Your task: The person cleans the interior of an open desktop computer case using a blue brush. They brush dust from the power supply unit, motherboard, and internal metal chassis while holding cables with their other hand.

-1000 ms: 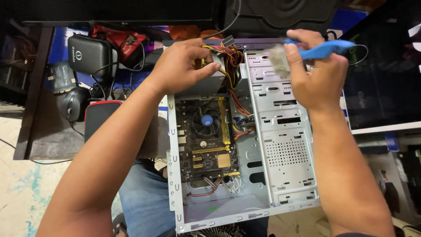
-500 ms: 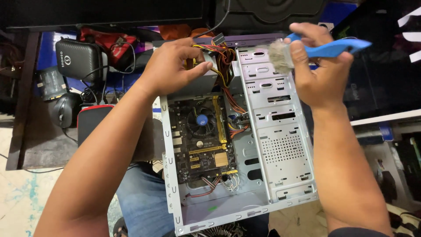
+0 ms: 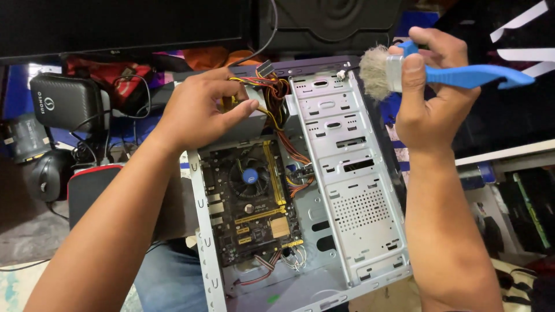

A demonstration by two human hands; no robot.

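My right hand (image 3: 430,95) has lifted the blue brush (image 3: 451,75) clear of the open PC case (image 3: 352,190), fist closed around its handle. Left hand (image 3: 199,110) still grips the power supply (image 3: 251,118), far-left corner.

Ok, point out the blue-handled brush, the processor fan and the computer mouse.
blue-handled brush (image 3: 462,75): head view, on its blue handle.
processor fan (image 3: 250,176): head view, on its blue hub.
computer mouse (image 3: 46,176): head view, on its dark back.

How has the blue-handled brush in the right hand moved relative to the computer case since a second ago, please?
Yes. The blue-handled brush now hangs just off the upper right corner of the computer case, bristles left; earlier it sat over the drive bays, so it moved slightly right and outward.
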